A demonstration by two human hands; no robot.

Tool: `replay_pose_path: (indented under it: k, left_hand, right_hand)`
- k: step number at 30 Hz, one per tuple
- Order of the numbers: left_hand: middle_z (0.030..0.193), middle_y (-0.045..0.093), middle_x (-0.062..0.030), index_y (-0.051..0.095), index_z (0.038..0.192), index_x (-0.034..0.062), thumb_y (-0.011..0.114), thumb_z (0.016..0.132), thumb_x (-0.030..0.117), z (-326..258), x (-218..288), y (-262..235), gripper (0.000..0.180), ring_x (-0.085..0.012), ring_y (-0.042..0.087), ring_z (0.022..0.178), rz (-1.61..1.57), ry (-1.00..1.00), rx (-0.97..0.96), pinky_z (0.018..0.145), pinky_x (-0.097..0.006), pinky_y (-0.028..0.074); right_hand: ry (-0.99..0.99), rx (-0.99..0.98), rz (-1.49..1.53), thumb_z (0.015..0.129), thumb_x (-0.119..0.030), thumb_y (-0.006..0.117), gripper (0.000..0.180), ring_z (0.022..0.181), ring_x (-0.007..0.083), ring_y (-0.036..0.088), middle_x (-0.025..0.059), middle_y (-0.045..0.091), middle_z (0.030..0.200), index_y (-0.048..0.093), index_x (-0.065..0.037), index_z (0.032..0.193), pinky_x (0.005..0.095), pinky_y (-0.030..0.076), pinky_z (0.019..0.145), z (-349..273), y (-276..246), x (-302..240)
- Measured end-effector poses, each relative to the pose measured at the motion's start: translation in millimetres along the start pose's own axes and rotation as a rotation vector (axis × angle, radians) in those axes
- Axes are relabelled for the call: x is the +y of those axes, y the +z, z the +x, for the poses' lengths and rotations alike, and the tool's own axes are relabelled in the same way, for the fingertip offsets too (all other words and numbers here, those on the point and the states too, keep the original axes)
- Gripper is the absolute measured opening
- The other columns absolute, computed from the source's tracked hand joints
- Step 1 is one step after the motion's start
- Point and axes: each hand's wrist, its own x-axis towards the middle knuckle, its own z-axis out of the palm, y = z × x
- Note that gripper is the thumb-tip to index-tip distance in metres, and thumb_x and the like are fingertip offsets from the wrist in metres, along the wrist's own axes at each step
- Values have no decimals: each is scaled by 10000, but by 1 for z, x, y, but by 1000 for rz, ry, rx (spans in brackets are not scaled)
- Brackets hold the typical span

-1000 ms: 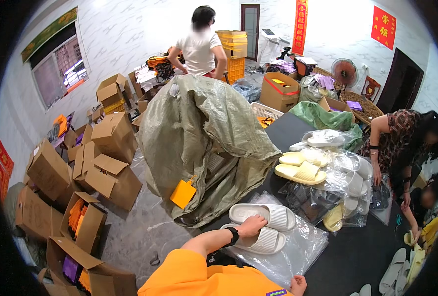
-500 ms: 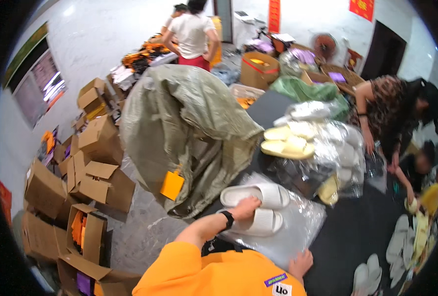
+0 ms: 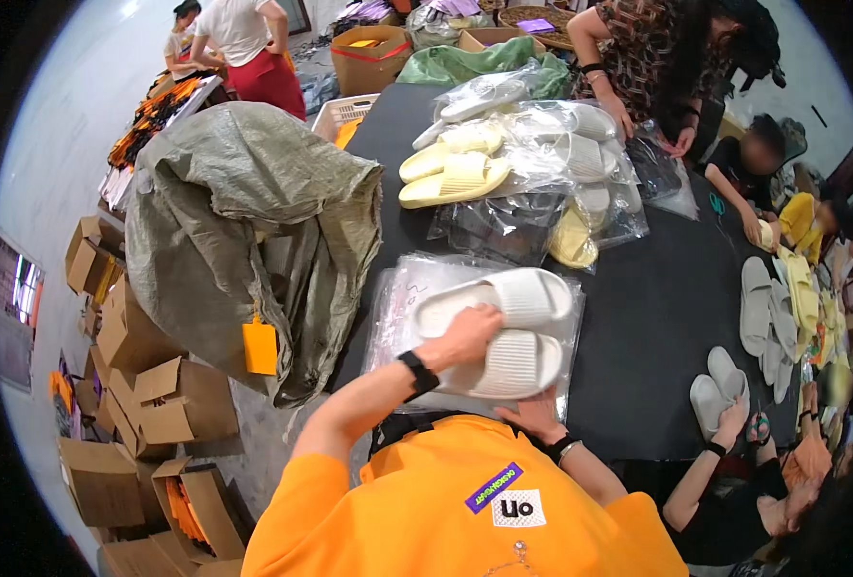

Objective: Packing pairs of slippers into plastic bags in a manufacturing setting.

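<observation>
A pair of white ribbed slippers [image 3: 518, 361] lies side by side on a clear plastic bag [image 3: 402, 313] at the near edge of the black table. My left hand [image 3: 467, 337] is closed on the slippers, fingers over the upper one and tucked toward the gap between the two. Just below the lower slipper, my right hand [image 3: 537, 415] is at the bag's near edge; its fingertips are partly hidden and appear closed on the plastic. Beyond the bag, a pile of bagged white slippers [image 3: 580, 154] and pale yellow slippers [image 3: 460, 178] covers part of the table.
A grey-green woven sack [image 3: 224, 192] stands left of the black table [image 3: 628, 385], with cardboard boxes [image 3: 186, 399] on the floor behind it. Grey slippers [image 3: 719, 389] lie at the right, near a co-worker's hand [image 3: 734, 418]. Another person handles dark plastic bags [image 3: 662, 163] across the table.
The view has swung right and down. The slippers and my left hand on them have turned slightly. My right hand has come from the bag's near right corner to just below the lower slipper.
</observation>
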Motion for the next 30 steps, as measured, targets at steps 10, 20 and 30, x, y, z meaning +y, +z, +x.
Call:
replay_pose_path:
  k: [10, 20, 30]
  left_hand:
    - [979, 533, -112, 537, 992, 65, 539, 717, 89, 9, -13, 40, 276, -296, 527, 943, 147, 3, -100, 730, -426, 460]
    - [979, 532, -94, 536, 1004, 64, 539, 736, 70, -65, -106, -3, 268, -288, 519, 948, 258, -360, 9, 719, -405, 473]
    - [977, 518, -112, 557, 977, 54, 521, 735, 28, -65, -108, 8, 246, -320, 511, 919, 225, -383, 97, 702, -423, 477]
  right_hand:
    - [36, -21, -44, 767, -661, 462, 655, 1198, 355, 375, 112, 472, 1230, 580, -156, 1167, 739, 33, 955, -12, 12, 7]
    - [124, -138, 34, 754, -499, 569, 553, 1339, 383, 174, 172, 334, 1387, 548, -169, 1197, 700, 29, 973, 0, -6, -2]
    - [149, 98, -150, 750, -374, 634, 601, 1336, 419, 149, 209, 268, 1417, 475, -125, 1274, 615, 85, 1045, 116, -53, 42]
